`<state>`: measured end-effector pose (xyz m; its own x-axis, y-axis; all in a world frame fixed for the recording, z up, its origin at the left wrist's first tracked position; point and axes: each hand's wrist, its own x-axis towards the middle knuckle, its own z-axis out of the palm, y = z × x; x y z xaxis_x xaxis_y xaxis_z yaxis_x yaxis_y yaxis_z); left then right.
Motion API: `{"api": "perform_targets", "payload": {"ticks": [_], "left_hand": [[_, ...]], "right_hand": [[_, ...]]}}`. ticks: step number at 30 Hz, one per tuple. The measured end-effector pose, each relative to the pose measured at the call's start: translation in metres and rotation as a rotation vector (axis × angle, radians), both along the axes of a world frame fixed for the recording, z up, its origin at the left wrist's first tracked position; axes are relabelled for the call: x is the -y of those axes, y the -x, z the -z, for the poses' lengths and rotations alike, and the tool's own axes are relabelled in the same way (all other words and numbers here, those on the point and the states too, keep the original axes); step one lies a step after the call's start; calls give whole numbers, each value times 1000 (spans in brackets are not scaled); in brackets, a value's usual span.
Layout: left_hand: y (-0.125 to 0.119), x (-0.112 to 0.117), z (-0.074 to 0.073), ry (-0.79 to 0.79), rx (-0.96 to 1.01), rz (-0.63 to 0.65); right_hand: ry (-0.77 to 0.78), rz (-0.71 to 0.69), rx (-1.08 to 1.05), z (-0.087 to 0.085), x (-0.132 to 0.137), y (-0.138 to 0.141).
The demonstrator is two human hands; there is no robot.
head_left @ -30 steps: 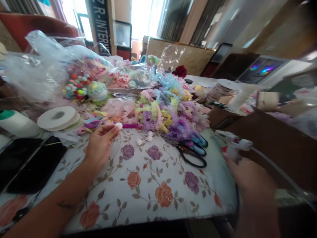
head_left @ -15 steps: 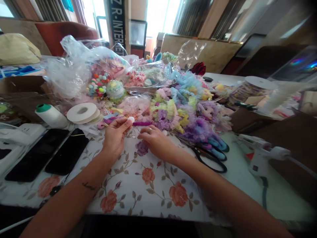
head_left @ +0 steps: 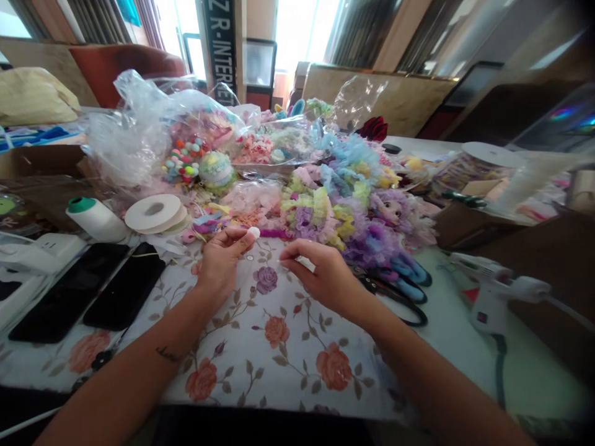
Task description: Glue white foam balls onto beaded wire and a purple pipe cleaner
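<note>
My left hand (head_left: 224,257) is closed, with thumb and forefinger pinching a small white round piece (head_left: 253,232) that looks like a pom-pom or disc. To its right, my right hand (head_left: 320,269) hovers over the flowered cloth (head_left: 251,322), thumb and forefinger drawn together in a pinch. Whatever sits between those fingertips is too small to make out. A tiny pale round bit (head_left: 250,257) lies on the cloth between the hands. Behind them is a purple strip (head_left: 274,233), and black-handled scissors (head_left: 400,303) lie right of my right hand, partly hidden by it.
Ruffled pastel lace (head_left: 316,207) and plastic bags (head_left: 134,124) are heaped at the back. A ribbon spool (head_left: 155,214), thread cone (head_left: 95,218) and two phones (head_left: 69,291) stand or lie left. A glue gun (head_left: 488,285) with its cord and a cardboard box (head_left: 534,248) are at right.
My right hand has moved right and slightly toward me, away from my left hand, its fingers now pinched. My left hand has shifted slightly right with the white piece.
</note>
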<state>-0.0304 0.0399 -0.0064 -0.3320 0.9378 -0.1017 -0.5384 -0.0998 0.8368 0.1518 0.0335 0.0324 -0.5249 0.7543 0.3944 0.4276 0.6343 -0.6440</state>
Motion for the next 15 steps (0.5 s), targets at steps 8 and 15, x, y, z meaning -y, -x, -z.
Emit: {"api": "perform_targets", "payload": {"ticks": [8,15], "left_hand": [[-8,9,8,0,-177,150],[-14,16,13,15,-308,217]], "right_hand": [[292,114,-293,31,7,-23],[-7,207,-194,34,8,-22]]}}
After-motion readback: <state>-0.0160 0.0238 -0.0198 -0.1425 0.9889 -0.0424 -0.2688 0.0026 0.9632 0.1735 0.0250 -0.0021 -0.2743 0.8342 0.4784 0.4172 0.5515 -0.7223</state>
